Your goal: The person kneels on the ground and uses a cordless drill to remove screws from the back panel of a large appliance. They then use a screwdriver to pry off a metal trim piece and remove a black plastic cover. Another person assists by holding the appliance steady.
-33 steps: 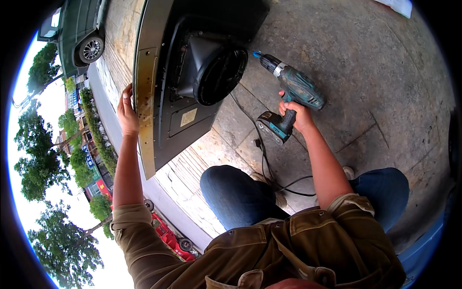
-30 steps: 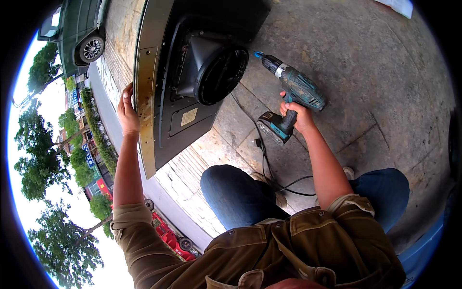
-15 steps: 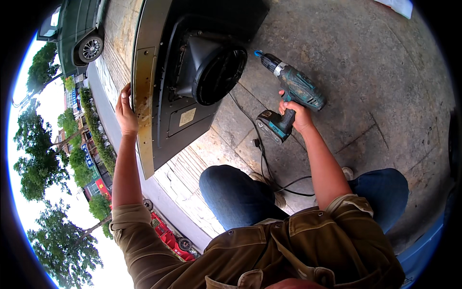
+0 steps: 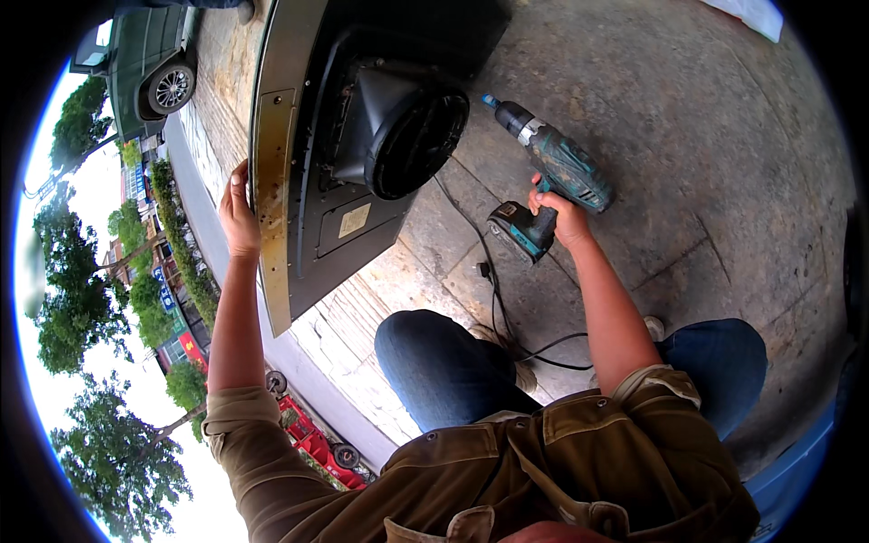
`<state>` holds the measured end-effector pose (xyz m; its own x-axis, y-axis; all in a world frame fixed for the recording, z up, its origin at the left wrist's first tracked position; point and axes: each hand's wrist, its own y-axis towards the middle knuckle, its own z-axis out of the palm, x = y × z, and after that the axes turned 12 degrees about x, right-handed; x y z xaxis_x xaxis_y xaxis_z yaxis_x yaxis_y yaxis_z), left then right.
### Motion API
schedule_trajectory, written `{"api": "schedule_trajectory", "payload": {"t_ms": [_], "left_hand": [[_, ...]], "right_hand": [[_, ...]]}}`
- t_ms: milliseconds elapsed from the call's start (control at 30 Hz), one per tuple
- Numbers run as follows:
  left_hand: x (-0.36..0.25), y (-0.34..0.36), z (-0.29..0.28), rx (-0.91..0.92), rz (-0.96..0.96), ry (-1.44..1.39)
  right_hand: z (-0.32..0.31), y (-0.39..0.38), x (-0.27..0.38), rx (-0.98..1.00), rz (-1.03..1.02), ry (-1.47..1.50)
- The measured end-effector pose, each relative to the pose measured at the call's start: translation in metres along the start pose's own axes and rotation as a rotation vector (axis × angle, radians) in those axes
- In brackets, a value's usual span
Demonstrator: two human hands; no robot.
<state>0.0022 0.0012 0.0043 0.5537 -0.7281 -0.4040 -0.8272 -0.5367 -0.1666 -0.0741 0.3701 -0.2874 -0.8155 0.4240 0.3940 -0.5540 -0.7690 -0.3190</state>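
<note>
My right hand (image 4: pixel 563 222) is wrapped round the grip of a teal and black cordless drill (image 4: pixel 570 167). A blue-tipped bit in its chuck points up and left, close to the black round duct outlet (image 4: pixel 418 136) but apart from it. The outlet sits on a dark metal appliance that looks like a range hood (image 4: pixel 326 262), propped on its side. Along the left of the hood runs a stained, brassy metal edge. My left hand (image 4: pixel 239 213) grips that edge, its fingers partly hidden by the panel.
A black power cable (image 4: pixel 496 312) curls over the stone paving between the hood and my knees. At the upper left stand a dark green vehicle (image 4: pixel 149 81) and a person's foot (image 4: pixel 245 11). A red vehicle (image 4: pixel 317 443) is at the lower left; something blue (image 4: pixel 801 462) lies lower right.
The drill has shifted slightly right and down, its bit a little further from the outlet. My left hand stays on the hood's edge. A person's foot has appeared at the upper left.
</note>
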Motion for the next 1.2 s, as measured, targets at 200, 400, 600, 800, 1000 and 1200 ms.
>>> {"api": "schedule_trajectory", "payload": {"t_ms": [200,400,600,800,1000,1200], "left_hand": [[-0.002,-0.002,0.002,-0.013,-0.016,0.007],[-0.006,-0.001,0.007,-0.051,0.012,-0.021],[-0.006,0.0,0.005,-0.072,0.048,0.038],[0.007,0.005,0.003,-0.075,0.044,0.014],[0.031,-0.002,-0.015,-0.069,0.001,0.116],[0.031,0.004,-0.017,-0.109,0.004,0.026]], "right_hand": [[-0.004,-0.001,-0.004,0.018,-0.018,0.022],[-0.011,-0.001,-0.003,0.038,-0.007,0.033],[-0.001,-0.003,0.0,0.014,0.009,0.042],[-0.007,-0.008,0.002,0.006,0.033,0.053],[-0.024,-0.02,-0.033,-0.015,0.051,0.387],[-0.024,-0.01,-0.046,0.035,0.042,0.348]]}}
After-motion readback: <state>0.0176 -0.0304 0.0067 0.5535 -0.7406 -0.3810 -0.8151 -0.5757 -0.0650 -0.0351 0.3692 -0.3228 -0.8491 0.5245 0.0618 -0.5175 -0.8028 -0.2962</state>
